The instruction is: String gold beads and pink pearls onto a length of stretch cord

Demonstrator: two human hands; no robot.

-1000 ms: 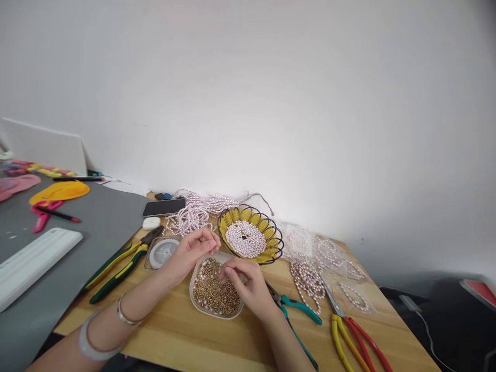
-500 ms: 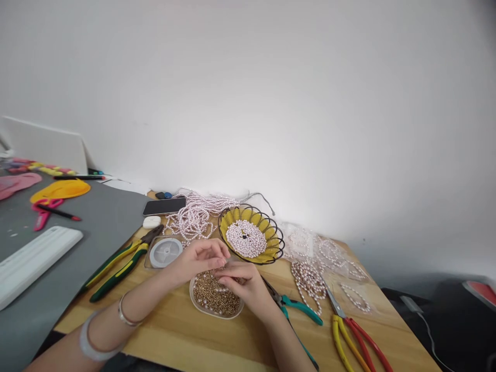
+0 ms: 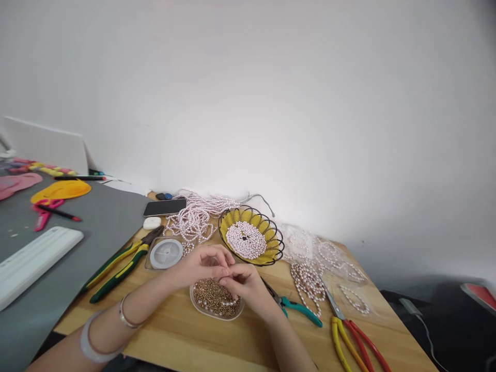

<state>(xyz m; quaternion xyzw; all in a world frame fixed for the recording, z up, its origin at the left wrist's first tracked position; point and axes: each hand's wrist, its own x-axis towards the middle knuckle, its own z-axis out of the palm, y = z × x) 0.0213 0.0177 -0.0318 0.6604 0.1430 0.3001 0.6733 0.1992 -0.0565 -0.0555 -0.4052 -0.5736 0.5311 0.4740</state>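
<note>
My left hand (image 3: 209,264) and my right hand (image 3: 247,285) meet fingertip to fingertip above a clear plastic tub (image 3: 217,316) of small gold beads (image 3: 213,294). Both are closed in a pinch; whatever sits between the fingertips is too small to make out. A few pale pearl beads (image 3: 229,304) show among the gold ones, below my right fingers. Just beyond the hands stands a yellow basket with black wire loops (image 3: 277,235), holding pale pink beads (image 3: 247,240). A spool of clear thread (image 3: 166,253) lies in its case left of my left hand.
Green-and-yellow pliers (image 3: 120,263) lie at the left and teal-handled pliers (image 3: 300,310) by my right wrist. Red-and-yellow-handled scissors (image 3: 349,330) rest at the right, near bagged bead strands (image 3: 329,258). Pink bead strings (image 3: 194,219), a phone (image 3: 165,207) and a white case (image 3: 152,222) are at the back.
My fingertips have come closer together, the left hand shifting slightly right and down. The small piece seen between them earlier is now hidden by the fingers.
</note>
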